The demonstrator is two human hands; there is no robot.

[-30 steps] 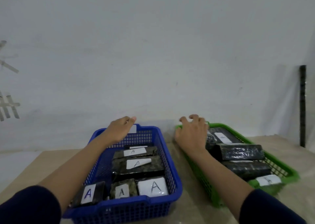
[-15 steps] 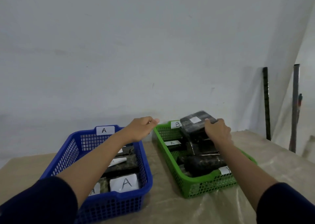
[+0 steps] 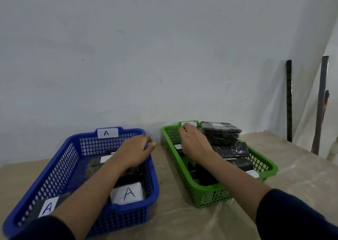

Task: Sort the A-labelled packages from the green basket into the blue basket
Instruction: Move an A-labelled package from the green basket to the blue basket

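A white tag (image 3: 107, 133) clipped to the far rim of the blue plastic mesh basket (image 3: 54, 168) bears a black handwritten "A". Inside that basket, a black wrapped package at the near right carries a white label (image 3: 127, 193) with a large black "A", and a package at the near left corner has a white label (image 3: 48, 208) with a blue "A". The white tag (image 3: 192, 124) on the green plastic mesh basket (image 3: 210, 196) cannot be read, since a hand partly covers it.
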